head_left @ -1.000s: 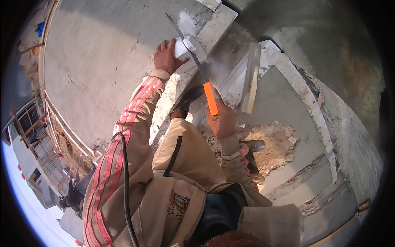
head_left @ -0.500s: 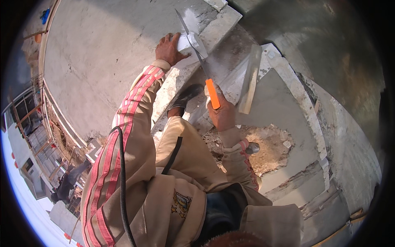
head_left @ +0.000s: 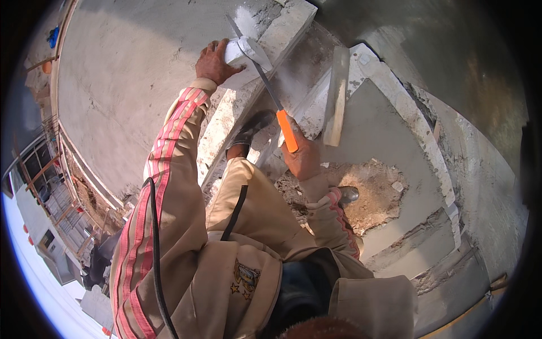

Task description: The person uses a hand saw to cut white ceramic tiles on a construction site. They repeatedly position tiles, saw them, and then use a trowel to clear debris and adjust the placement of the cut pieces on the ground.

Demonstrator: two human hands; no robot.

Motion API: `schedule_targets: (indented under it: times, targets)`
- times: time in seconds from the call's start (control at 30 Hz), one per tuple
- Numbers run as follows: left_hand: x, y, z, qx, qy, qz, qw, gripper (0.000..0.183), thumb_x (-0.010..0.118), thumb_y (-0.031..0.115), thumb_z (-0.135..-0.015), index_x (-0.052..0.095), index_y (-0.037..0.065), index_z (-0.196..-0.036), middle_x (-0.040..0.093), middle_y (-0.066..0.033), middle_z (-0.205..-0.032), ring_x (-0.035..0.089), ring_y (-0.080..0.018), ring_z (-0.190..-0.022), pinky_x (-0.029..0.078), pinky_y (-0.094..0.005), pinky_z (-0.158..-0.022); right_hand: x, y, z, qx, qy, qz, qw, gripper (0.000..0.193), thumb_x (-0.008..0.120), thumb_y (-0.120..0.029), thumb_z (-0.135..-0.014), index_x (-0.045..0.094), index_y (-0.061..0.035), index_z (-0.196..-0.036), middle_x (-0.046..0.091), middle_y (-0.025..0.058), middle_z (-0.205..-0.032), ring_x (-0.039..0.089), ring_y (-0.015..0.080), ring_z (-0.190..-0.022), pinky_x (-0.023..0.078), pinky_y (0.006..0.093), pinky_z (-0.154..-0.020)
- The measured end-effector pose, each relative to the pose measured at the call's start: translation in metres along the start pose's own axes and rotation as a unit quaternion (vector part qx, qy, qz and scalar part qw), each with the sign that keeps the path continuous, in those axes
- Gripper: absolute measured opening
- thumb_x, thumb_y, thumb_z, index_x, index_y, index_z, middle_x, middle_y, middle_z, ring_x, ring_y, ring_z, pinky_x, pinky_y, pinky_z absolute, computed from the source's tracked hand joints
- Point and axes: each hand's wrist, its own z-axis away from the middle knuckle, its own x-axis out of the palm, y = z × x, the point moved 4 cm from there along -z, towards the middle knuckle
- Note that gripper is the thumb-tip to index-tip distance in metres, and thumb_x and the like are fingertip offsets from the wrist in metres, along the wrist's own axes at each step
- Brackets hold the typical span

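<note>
Gripping the bright orange handle (head_left: 287, 131) of a long, thin, dark metal saw (head_left: 269, 86), the right hand (head_left: 303, 158) has its fingers closed firmly around it. The blade slants up and to the left, lying across the top of an angular white block (head_left: 235, 52), its tip reaching past the block's far side. That block rests on a broad grey concrete slab (head_left: 124, 85), close to the slab's right-hand edge. Holding it at its left end, the left hand (head_left: 215, 63) has its fingers bent at the upper corner and the thumb along the lower side, the block between them. Fine white powder (head_left: 245, 21) is spread on the slab just beyond the block.

Both arms wear beige sleeves with pink stripes. A black shoe (head_left: 255, 125) stands below the slab's edge, left of the orange handle. To the right of the saw, well apart from the block, lies a narrow, pale wooden board (head_left: 336, 96). A black cord (head_left: 155, 248) hangs over the left sleeve.
</note>
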Motion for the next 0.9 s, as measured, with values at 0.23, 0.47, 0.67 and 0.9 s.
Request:
schedule_targets:
  times: [0.23, 0.47, 0.67, 0.9]
  targets:
    - [-0.008, -0.002, -0.001, 0.005, -0.016, 0.008, 1.000, 0.092, 0.088, 0.052, -0.066, 0.049, 0.018, -0.142, 0.055, -0.0147, -0.137, 0.057, -0.0354, -0.124, 0.050, -0.0447, -0.105, -0.019, 0.022, 0.061, -0.025, 0.020, -0.007, 0.999, 0.058, 0.070, -0.012, -0.082, 0.056, -0.0121, -0.138, 0.068, 0.0209, -0.110, 0.067, 0.0414, -0.081, 0.056, 0.0439, -0.071]
    - [0.006, -0.003, 0.001, 0.016, 0.004, -0.008, 1.000, 0.096, 0.087, 0.060, -0.064, 0.048, 0.021, -0.143, 0.055, -0.0148, -0.137, 0.056, -0.0363, -0.125, 0.051, -0.0464, -0.102, 0.019, 0.045, -0.003, -0.035, 0.018, 0.004, 0.999, 0.067, 0.070, -0.010, -0.081, 0.049, -0.0149, -0.145, 0.069, 0.0191, -0.087, 0.067, 0.0414, -0.079, 0.055, 0.0469, -0.069]
    - [0.000, -0.015, -0.011, 0.029, 0.011, -0.005, 1.000, 0.095, 0.087, 0.060, -0.063, 0.051, 0.019, -0.141, 0.058, -0.0155, -0.133, 0.060, -0.0357, -0.119, 0.052, -0.0457, -0.101, -0.009, 0.075, 0.072, -0.097, 0.061, -0.005, 0.993, 0.069, 0.073, -0.011, -0.079, 0.050, -0.0132, -0.144, 0.069, 0.0179, -0.090, 0.068, 0.0384, -0.081, 0.056, 0.0458, -0.070]
    - [0.009, -0.005, -0.008, 0.022, 0.017, 0.001, 1.000, 0.096, 0.087, 0.060, -0.063, 0.051, 0.019, -0.141, 0.058, -0.0149, -0.133, 0.061, -0.0339, -0.119, 0.053, -0.0456, -0.100, 0.029, 0.096, -0.019, -0.031, 0.013, -0.014, 0.999, 0.068, 0.071, -0.011, -0.081, 0.048, -0.0113, -0.146, 0.070, 0.0163, -0.094, 0.069, 0.0343, -0.082, 0.056, 0.0446, -0.071]
